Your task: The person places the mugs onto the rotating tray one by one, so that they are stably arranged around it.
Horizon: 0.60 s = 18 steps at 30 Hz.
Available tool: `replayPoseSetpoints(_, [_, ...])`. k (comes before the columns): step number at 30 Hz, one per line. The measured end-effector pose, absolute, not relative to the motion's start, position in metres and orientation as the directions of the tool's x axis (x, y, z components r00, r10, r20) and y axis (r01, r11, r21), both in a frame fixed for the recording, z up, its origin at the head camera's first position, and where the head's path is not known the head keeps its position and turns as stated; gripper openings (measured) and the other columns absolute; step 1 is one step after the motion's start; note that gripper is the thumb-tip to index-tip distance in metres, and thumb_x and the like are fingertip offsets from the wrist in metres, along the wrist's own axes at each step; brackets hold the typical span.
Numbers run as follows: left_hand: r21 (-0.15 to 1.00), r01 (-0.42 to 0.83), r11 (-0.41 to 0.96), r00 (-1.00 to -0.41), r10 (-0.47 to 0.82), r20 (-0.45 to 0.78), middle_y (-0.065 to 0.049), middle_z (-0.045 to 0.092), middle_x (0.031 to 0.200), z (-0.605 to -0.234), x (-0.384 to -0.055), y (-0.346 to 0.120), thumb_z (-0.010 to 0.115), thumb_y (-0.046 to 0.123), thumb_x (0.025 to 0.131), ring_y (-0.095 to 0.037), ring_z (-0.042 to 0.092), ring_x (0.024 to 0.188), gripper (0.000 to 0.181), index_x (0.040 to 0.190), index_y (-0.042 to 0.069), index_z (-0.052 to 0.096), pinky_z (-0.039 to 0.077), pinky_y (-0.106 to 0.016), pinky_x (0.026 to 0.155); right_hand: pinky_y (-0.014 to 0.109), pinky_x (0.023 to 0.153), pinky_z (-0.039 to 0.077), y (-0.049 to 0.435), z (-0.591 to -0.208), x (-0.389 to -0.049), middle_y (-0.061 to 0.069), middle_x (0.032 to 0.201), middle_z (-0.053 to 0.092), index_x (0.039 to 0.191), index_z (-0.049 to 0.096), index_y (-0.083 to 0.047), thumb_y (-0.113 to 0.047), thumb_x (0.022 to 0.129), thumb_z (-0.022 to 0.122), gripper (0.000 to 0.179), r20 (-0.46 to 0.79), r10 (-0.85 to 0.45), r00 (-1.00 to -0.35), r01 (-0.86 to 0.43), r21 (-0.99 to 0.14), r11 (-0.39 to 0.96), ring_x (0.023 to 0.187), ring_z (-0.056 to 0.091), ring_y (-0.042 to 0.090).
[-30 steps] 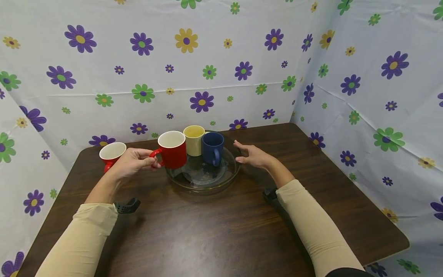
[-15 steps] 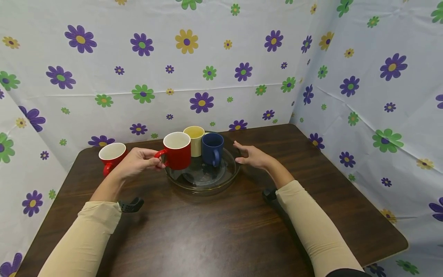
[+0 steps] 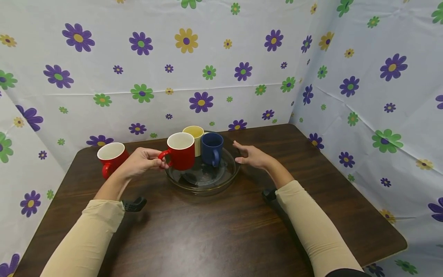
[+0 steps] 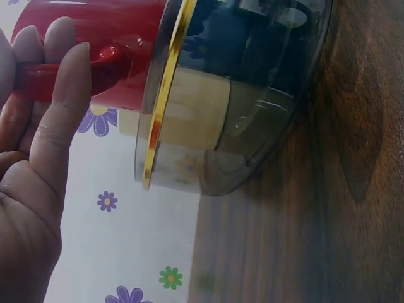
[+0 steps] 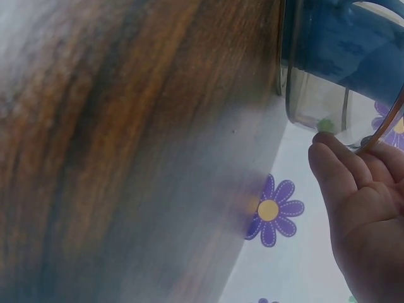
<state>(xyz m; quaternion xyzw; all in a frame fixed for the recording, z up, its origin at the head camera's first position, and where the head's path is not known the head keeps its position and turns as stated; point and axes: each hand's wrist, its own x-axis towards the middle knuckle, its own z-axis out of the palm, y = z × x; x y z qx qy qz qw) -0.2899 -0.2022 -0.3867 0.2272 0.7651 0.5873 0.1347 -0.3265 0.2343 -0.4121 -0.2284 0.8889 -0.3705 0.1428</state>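
My left hand [image 3: 141,161] pinches the handle of a red mug [image 3: 185,154] with a white inside. The mug is upright over the left side of a clear glass dish [image 3: 194,189]; in the left wrist view its base overlaps the dish's gold-tinted rim [image 4: 165,88]. Inside the dish stand a pale yellow mug [image 3: 198,146] at the back and a blue mug [image 3: 209,149] right of it. My right hand [image 3: 255,157] is at the dish's right side, fingers extended, fingertips [image 5: 323,146] right by the glass in the right wrist view.
A second red mug [image 3: 115,156] stands on the dark wooden table [image 3: 207,231] at the back left, partly behind my left wrist. A flowered white sheet [image 3: 155,61] hangs behind the table and along its right side.
My left hand has carried the red mug to the right, farther over the dish, so it hides more of the yellow mug. My right hand has stayed in place.
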Motion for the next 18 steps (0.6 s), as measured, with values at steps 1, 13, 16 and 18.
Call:
replayPoseSetpoints(1, [0.960,0.193,0.203,-0.858,0.510,0.065,-0.008,0.077,0.088,-0.387,-0.290,-0.202,0.066,-0.002,0.096,-0.020,0.076,0.084,0.023,0.106,-0.022,0.061,0.062,-0.036,0.081,0.055,0.123,0.017,0.234,-0.412,-0.327,0.010,0.168,0.017,0.162,0.018,-0.007,-0.023,0.100,0.064,0.079,-0.083,-0.512,-0.855,-0.302,-0.723,0.622,0.154,0.013,0.035])
replayPoseSetpoints(13, [0.962,0.186,0.199,-0.844,0.534,0.052,-0.008,0.077,0.089,-0.391,-0.297,-0.194,0.068,0.003,0.095,-0.019,0.075,0.084,0.029,0.109,-0.022,0.062,0.062,-0.037,0.082,0.055,0.123,0.017,0.235,-0.413,-0.330,0.010,0.168,0.016,0.162,0.018,-0.009,-0.023,0.100,0.064,0.078,-0.086,-0.509,-0.856,-0.295,-0.729,0.618,0.154,0.012,0.034])
replayPoseSetpoints(16, [0.966,0.174,0.190,-0.841,0.539,0.045,-0.009,0.077,0.089,-0.392,-0.298,-0.191,0.069,0.003,0.095,-0.019,0.075,0.083,0.032,0.113,-0.023,0.061,0.062,-0.038,0.081,0.055,0.123,0.017,0.235,-0.414,-0.330,0.010,0.168,0.017,0.162,0.018,-0.008,-0.023,0.101,0.064,0.078,-0.084,-0.513,-0.854,-0.300,-0.727,0.618,0.155,0.012,0.034])
replayPoseSetpoints(18, [0.967,0.175,0.186,-0.837,0.545,0.046,-0.011,0.077,0.090,-0.393,-0.299,-0.189,0.069,0.002,0.094,-0.021,0.075,0.083,0.031,0.113,-0.022,0.062,0.062,-0.037,0.080,0.055,0.123,0.016,0.234,-0.414,-0.330,0.010,0.168,0.017,0.162,0.018,-0.008,-0.022,0.101,0.064,0.078,-0.082,-0.514,-0.854,-0.303,-0.724,0.619,0.154,0.012,0.034])
